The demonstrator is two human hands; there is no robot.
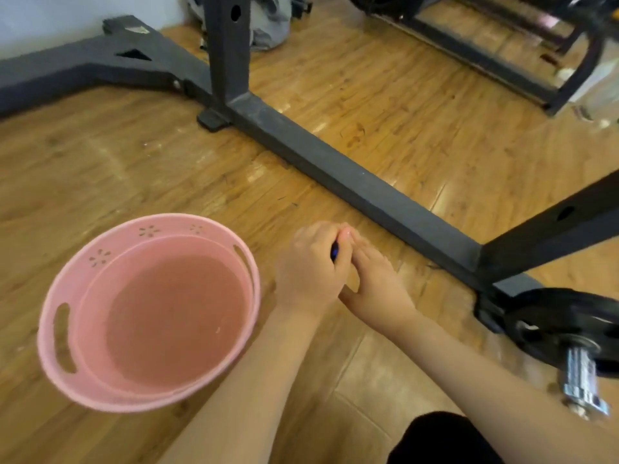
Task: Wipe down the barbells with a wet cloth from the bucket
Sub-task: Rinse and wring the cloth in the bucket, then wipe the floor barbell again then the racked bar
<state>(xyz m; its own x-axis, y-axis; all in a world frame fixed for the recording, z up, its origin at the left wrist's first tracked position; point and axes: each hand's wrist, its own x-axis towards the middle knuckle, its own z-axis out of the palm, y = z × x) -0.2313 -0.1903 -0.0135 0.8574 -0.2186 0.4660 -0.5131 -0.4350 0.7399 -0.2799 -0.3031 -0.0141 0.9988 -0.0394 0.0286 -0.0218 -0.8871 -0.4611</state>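
Observation:
A pink plastic bucket (pixel 67 333) with water in it stands on the wooden floor at lower left. Just right of it my left hand (pixel 310 269) and my right hand (pixel 378 283) are pressed together, fingers curled round a small dark blue cloth (pixel 334 252); only a sliver of it shows between them. A barbell (pixel 581 373) lies at the right edge, with a black weight plate (pixel 549 326) and a chrome sleeve end pointing toward me.
A black steel rack base (pixel 335 162) runs diagonally across the floor behind my hands, with an upright post (pixel 229 45) at top centre. Another black frame (pixel 485 58) stands at top right. Grey fabric (pixel 271 21) lies by the wall. My dark-clad knee (pixel 442 440) is at the bottom.

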